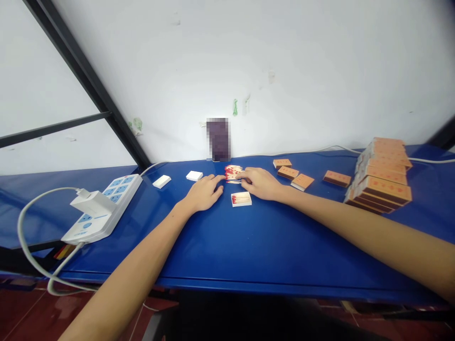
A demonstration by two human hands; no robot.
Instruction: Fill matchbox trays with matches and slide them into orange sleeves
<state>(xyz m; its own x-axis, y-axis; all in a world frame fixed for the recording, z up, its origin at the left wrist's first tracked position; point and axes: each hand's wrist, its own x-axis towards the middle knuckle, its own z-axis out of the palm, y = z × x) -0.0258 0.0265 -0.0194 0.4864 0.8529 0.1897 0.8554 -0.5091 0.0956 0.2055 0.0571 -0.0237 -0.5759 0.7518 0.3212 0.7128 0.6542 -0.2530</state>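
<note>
A loose pile of red-headed matches point(233, 171) lies on the blue table near the wall. My left hand point(205, 192) rests at its left, fingers stretched out, with the index fingertip at the pile's edge. From the other side, my right hand point(262, 183) has its index finger and thumb drawn together on matches at the right of the pile. Its remaining fingers are curled and partly hidden. Just in front of the pile sits a white matchbox tray point(242, 199) holding several matches, their red heads to the left.
Two white trays point(194, 176) lie to the left, beyond which is a power strip point(106, 208) with a plugged-in adapter and cable. Several orange matchboxes point(302, 182) lie at right, beside a tall matchbox stack point(382, 177). A pixelated dark object point(219, 139) leans against the wall.
</note>
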